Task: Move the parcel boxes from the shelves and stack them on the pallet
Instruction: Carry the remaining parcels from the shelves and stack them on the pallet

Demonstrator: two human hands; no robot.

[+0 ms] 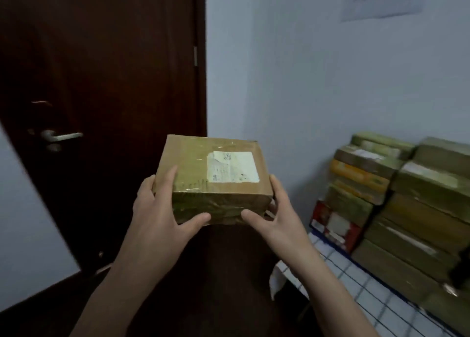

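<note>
While left hand (157, 214) and right hand (277, 219) grip parcel box (201, 169), dark door (114, 69), checked cloth (356, 280).

Stacked parcels (407, 209) crowd the right; the dark door (101, 69) blocks left.

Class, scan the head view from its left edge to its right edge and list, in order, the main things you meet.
door handle → left hand → held parcel box → right hand → stack of parcel boxes
</note>
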